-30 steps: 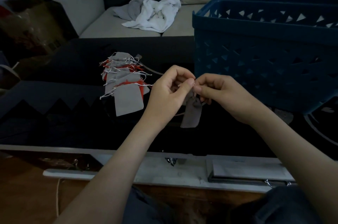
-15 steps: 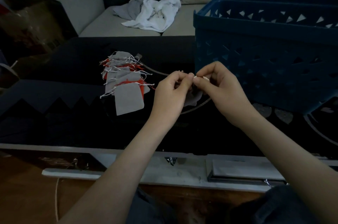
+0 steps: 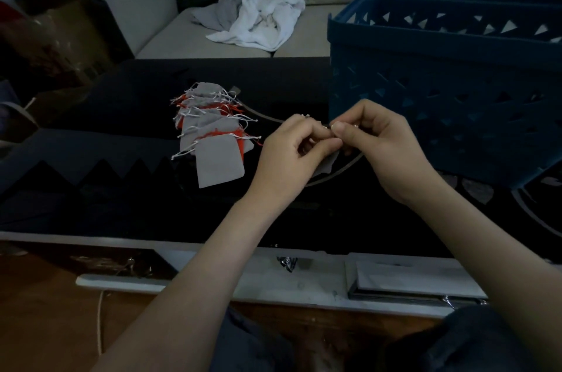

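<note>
1. Far left on my remote feed, a brown cardboard box (image 3: 57,37) stands against the arm of a pale sofa (image 3: 188,40); its print is too dim to read.
2. On the sofa seat lies a crumpled heap of white and grey cloths (image 3: 264,19).
3. On the black table top (image 3: 106,189) lies a stack of grey and red drawstring pouches (image 3: 217,140); they overlap in a row running away from the camera, white strings splayed; the nearest grey one lies flat on top.
4. Just right of the stack, the left hand (image 3: 289,158) has its fingers curled, thumb and forefinger pinching the top of a small grey pouch (image 3: 327,164); the pouch hangs above the table, between stack and basket; only its lower corner shows past the hand.
5. The right hand (image 3: 383,143) meets the left fingertip to fingertip; its thumb and forefinger pinch the same pouch's mouth, the other fingers curled; cloth or string, I cannot tell.
6. At right, a blue plastic basket (image 3: 456,92) with triangular cut-outs stands on the table, just behind the right hand.
</note>
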Demonstrator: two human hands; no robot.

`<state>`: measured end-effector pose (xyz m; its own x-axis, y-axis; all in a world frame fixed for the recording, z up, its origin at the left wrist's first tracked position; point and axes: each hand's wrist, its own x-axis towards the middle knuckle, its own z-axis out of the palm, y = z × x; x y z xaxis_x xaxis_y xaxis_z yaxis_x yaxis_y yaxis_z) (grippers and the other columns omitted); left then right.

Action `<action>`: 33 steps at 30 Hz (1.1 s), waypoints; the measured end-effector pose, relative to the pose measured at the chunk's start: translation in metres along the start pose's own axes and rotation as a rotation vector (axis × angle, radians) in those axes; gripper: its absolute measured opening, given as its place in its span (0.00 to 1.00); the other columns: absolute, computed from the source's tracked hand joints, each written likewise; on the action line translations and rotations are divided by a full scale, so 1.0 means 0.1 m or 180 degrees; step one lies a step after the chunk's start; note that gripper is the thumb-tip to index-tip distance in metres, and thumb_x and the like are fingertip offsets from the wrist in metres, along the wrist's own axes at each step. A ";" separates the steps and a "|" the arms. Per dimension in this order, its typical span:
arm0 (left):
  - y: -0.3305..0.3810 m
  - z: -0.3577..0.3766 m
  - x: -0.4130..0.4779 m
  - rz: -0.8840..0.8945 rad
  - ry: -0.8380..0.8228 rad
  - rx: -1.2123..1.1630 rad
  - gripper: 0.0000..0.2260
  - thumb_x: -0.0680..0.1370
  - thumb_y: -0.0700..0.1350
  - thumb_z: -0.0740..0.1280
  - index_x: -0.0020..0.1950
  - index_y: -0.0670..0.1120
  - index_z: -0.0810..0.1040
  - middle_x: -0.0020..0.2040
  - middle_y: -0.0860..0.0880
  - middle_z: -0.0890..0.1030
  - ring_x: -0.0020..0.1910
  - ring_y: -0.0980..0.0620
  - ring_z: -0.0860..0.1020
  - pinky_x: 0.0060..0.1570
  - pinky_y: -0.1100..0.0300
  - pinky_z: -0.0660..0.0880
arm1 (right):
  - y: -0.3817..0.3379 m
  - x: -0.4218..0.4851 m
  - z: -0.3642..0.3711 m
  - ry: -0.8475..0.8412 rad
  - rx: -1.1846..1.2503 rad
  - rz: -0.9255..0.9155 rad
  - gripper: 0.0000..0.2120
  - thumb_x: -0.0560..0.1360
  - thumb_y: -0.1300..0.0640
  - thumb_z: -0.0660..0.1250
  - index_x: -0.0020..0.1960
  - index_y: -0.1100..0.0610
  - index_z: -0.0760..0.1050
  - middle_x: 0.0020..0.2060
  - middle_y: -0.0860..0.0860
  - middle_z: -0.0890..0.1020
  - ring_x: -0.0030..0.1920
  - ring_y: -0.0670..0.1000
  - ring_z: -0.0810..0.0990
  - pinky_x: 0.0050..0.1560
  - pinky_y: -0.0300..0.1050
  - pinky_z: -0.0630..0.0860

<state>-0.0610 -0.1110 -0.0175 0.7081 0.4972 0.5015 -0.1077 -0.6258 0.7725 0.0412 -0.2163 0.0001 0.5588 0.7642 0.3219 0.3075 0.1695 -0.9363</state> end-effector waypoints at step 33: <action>0.03 0.11 0.01 -0.0571 0.0616 -0.0018 0.05 0.77 0.41 0.68 0.51 0.46 0.74 0.41 0.55 0.82 0.42 0.62 0.80 0.42 0.74 0.71 | 0.09 -0.02 0.04 0.0169 -0.0124 0.0288 0.08 0.77 0.64 0.64 0.44 0.54 0.78 0.38 0.44 0.81 0.42 0.43 0.79 0.47 0.39 0.77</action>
<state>-0.0530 -0.1195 -0.0190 0.5695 0.7059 0.4212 0.0031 -0.5142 0.8576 0.0402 -0.2138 -0.0089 0.6253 0.7412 0.2442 0.2832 0.0761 -0.9560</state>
